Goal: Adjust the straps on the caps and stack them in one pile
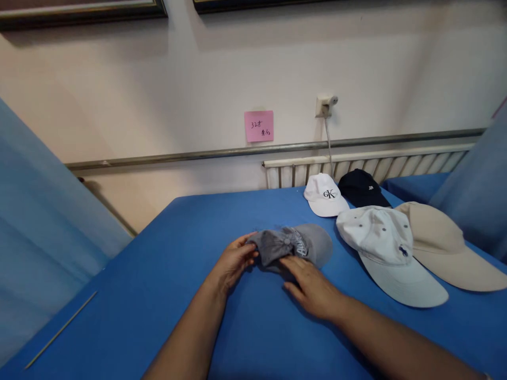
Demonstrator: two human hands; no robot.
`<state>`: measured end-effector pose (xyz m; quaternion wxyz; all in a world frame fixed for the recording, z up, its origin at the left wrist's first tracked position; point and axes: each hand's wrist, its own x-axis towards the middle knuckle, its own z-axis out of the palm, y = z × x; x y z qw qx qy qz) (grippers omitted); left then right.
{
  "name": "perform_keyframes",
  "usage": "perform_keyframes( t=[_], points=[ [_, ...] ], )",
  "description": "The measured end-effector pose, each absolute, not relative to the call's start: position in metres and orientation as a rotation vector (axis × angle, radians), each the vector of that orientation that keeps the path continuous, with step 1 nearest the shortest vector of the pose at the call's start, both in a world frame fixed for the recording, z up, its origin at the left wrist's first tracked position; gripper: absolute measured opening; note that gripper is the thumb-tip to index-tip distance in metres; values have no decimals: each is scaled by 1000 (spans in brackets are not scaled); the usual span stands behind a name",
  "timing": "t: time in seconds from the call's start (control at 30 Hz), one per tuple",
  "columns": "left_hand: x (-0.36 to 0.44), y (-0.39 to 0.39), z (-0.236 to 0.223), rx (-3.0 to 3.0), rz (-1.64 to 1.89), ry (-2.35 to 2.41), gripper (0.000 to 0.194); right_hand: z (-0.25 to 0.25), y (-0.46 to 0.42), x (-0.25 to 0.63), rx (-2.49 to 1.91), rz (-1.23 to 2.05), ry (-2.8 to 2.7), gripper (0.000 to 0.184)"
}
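Observation:
A grey baseball cap (301,244) with pale lettering lies on the blue table (166,264), its brim pointing right. My left hand (233,261) pinches the cap's back edge, fingers closed on the fabric. My right hand (311,287) rests flat on the cap's near edge with fingers stretched out, pressing it down.
To the right lie a white cap (390,253) and a beige cap (443,245); behind them sit a white logo cap (325,194) and a black cap (362,188). A thin stick (59,331) lies near the left table edge. A radiator (368,166), wall socket (325,105) and pink note (259,125) are behind.

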<state>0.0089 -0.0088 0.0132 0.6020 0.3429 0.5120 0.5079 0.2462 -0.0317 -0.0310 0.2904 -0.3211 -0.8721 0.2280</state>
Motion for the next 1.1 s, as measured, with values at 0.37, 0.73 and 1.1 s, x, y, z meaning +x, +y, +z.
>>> perform_keyframes(
  t=[0.37,0.73,1.1],
  points=[
    [22,5,-21,1102,1141,1604,27,-49,4,267,-1100,553,-2063,40],
    [47,-4,-16,985,1189,1350,27,-41,-15,249,-1042,723,-2022,43],
    [66,-19,-12,1464,1091,1312,27,-39,3,258,-1000,1373,-1145,36]
  ],
)
